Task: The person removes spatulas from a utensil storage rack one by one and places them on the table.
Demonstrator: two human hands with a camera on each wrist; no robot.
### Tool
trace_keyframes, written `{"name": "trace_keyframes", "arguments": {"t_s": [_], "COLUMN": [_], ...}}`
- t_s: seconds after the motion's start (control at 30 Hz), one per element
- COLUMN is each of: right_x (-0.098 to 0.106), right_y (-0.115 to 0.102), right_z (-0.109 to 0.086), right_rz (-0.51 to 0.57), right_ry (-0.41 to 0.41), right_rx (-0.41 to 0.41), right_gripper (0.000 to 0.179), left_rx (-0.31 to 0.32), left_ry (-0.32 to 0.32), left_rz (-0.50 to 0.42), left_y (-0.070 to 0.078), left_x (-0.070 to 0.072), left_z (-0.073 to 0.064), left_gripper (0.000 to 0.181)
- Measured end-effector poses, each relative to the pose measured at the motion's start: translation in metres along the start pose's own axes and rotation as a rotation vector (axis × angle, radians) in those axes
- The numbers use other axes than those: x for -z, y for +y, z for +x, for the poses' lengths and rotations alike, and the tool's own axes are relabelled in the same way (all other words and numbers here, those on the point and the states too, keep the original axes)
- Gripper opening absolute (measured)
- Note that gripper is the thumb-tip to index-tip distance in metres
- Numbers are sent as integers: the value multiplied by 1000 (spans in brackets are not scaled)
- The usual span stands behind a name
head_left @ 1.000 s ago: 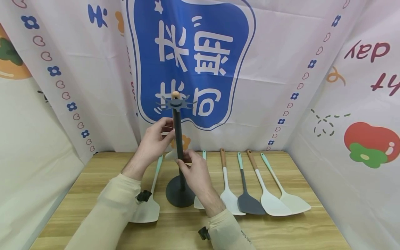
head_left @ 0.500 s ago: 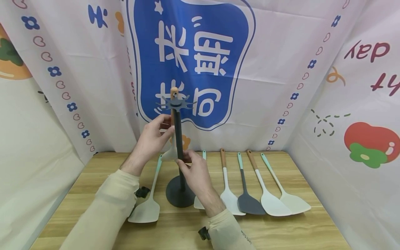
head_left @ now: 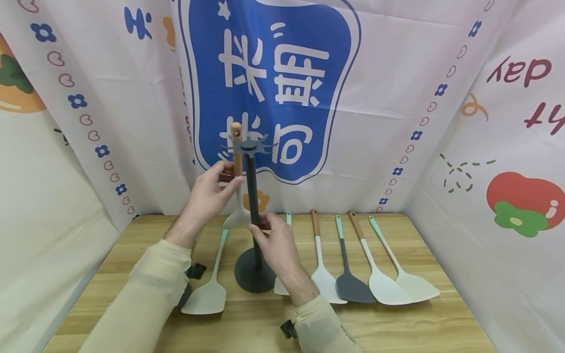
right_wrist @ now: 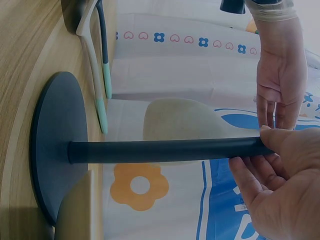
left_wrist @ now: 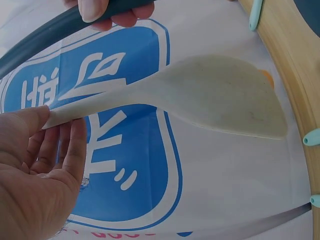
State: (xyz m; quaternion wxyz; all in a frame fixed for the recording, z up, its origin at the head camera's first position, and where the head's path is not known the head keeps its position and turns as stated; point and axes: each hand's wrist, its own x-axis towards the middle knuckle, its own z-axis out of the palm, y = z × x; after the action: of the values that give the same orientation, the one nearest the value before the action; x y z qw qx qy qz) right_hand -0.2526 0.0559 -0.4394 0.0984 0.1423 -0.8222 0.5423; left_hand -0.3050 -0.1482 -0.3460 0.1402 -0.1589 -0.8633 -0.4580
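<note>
In the head view my left hand (head_left: 209, 198) holds a spatula (head_left: 238, 217) upright, its cream blade down and its wooden handle up. The thumb and fingers pinch it near the foot of the handle, as the left wrist view shows on the spatula's pale neck (left_wrist: 95, 104). Beside it stands a dark utensil stand (head_left: 251, 189) with a ring of hooks (head_left: 249, 145) on top. The handle's holed end rises just left of these hooks. My right hand (head_left: 279, 245) grips the stand's pole (right_wrist: 165, 150) below the middle. Part of the blade is hidden behind the pole.
A cream spatula (head_left: 205, 298) with a mint handle lies left of the stand's round base (head_left: 251, 277), a dark one partly hidden beside it. Several more spatulas, among them a dark grey one (head_left: 353, 289), lie to the right. A printed cloth (head_left: 375, 162) hangs behind the table.
My left hand has drawn the spatula left, out from behind the pole, and its handle end now shows higher beside the hooks. The right hand stays on the pole.
</note>
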Motion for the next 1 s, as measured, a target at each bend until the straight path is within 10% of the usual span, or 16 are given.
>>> {"name": "trace_keyframes", "arguments": {"t_s": [1.0], "right_x": [0], "right_y": [0], "right_z": [0], "right_rz": [17], "right_ry": [5], "right_rx": [18], "right_gripper": [25], "left_rx": [97], "left_ry": [66], "left_rz": [39], "left_y": [-22], "left_x": [44], "left_z": [-33], "left_gripper": [48]}}
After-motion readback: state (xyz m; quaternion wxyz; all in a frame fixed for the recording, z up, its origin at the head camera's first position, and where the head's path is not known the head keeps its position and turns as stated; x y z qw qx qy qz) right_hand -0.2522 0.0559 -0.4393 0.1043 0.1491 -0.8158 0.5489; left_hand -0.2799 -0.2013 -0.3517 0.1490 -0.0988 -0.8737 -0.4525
